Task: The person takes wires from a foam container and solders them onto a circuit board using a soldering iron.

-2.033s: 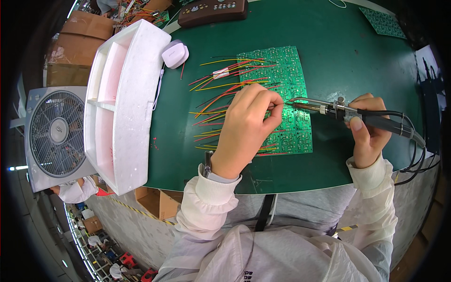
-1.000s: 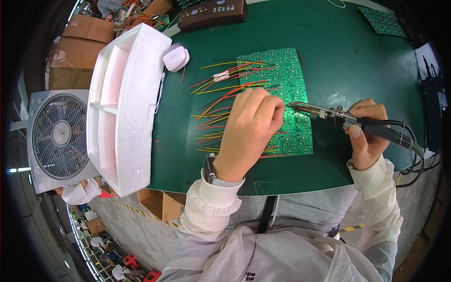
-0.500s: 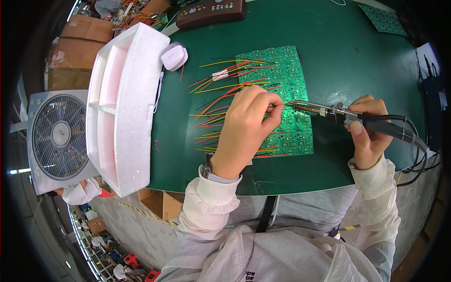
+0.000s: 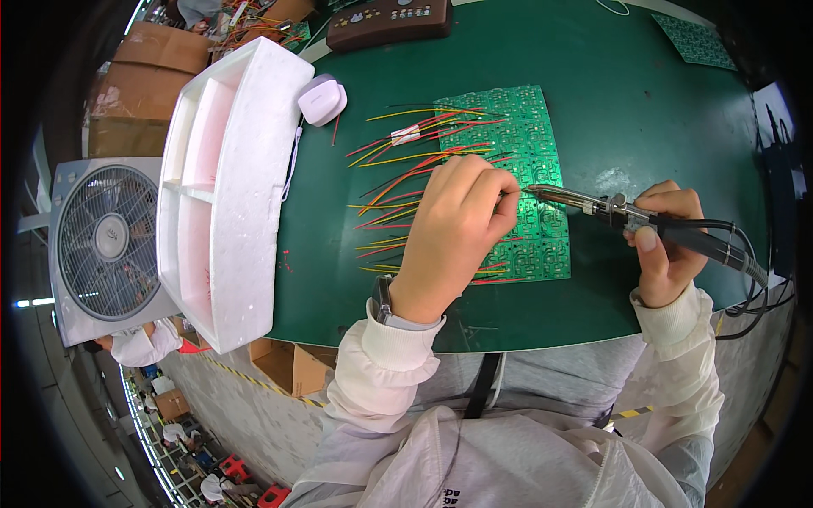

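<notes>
My left hand (image 4: 461, 224) is over the middle of a green circuit board panel (image 4: 529, 245), its thumb and forefinger pinched together on a thin wire that the fingers mostly hide. In my right hand (image 4: 669, 241) is a soldering iron (image 4: 622, 212) with a metal clamp and feed tube near its front. The iron's tip touches or hovers just above the panel, right beside my left fingertips. Red, yellow and black wires (image 4: 398, 207) stick out from the panel's left side. A small white label (image 4: 406, 135) lies across some of them.
A white foam box (image 4: 254, 203) with compartments stands left on the green table (image 4: 627, 110), beside a pale rounded case (image 4: 322, 102). A grey fan (image 4: 110, 241) is beyond it. At the back are a brown case (image 4: 389, 24) and another board (image 4: 694, 41). Black cables (image 4: 749, 292) hang right.
The scene has shifted slightly to the right in view. My hands hold nearly the same pose, with the iron's tip still by my left fingertips; the wire in them shows less now.
</notes>
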The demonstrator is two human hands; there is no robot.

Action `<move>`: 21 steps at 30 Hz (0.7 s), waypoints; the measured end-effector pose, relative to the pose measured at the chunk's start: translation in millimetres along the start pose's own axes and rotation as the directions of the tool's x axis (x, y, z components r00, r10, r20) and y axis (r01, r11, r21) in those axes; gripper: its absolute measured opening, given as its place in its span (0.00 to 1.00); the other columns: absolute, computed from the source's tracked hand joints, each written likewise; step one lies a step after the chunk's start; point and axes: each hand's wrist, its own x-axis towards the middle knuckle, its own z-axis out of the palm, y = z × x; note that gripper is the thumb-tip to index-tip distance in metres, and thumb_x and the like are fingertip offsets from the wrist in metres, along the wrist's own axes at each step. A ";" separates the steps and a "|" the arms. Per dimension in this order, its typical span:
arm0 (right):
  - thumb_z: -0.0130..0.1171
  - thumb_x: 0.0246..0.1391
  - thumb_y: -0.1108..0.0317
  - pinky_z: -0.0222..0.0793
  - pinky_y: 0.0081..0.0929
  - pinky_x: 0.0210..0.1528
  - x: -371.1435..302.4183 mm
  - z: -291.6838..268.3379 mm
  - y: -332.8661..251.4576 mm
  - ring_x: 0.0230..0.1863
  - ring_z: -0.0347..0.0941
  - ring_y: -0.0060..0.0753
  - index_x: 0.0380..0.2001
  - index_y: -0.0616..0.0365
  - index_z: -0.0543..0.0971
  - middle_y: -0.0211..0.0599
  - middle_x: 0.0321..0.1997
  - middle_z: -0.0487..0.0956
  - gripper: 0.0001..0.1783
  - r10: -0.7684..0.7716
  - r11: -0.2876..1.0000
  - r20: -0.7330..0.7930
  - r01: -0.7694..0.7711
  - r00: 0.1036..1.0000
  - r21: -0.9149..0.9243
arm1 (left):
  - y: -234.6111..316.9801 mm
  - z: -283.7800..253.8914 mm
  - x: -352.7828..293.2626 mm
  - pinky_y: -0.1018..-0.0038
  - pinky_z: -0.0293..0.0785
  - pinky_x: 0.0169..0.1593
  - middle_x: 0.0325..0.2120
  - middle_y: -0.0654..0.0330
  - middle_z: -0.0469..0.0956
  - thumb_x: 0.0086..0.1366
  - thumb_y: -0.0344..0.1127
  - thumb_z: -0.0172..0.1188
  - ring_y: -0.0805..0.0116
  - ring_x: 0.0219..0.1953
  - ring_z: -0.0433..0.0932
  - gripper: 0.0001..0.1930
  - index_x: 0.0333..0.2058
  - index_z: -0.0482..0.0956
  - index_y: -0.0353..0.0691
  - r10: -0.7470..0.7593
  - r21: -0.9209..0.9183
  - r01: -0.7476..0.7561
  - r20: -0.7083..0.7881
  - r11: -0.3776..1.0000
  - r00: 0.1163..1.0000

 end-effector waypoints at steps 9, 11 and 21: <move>0.56 0.43 0.67 0.56 0.17 0.24 -1.7 0.7 0.9 0.22 0.61 0.22 0.29 0.68 0.68 0.36 0.22 0.69 0.14 -0.022 1.000 0.009 0.022 1.000 -0.004 | -0.4 0.4 -1.0 0.77 0.67 0.26 0.21 0.61 0.67 0.40 0.16 0.58 0.70 0.23 0.69 0.11 0.23 0.70 0.36 0.035 0.045 -0.034 -0.024 0.998 0.999; 0.57 0.43 0.67 0.56 0.18 0.25 -2.7 0.5 -0.7 0.22 0.61 0.22 0.29 0.67 0.69 0.36 0.22 0.69 0.14 0.025 0.999 -0.017 -0.025 1.000 0.025 | 0.5 1.5 -1.5 0.77 0.66 0.26 0.20 0.61 0.67 0.40 0.17 0.58 0.69 0.23 0.69 0.11 0.23 0.70 0.36 0.042 0.047 -0.041 -0.029 0.998 0.999; 0.49 0.47 0.68 0.59 0.17 0.24 11.6 -2.7 2.3 0.21 0.62 0.22 0.31 0.64 0.66 0.36 0.22 0.68 0.10 0.084 0.990 -0.336 -0.040 0.938 0.135 | 3.4 -11.0 -2.4 0.72 0.65 0.31 0.23 0.61 0.69 0.43 0.22 0.59 0.66 0.27 0.70 0.08 0.24 0.71 0.38 0.091 0.174 -0.090 0.002 0.981 0.996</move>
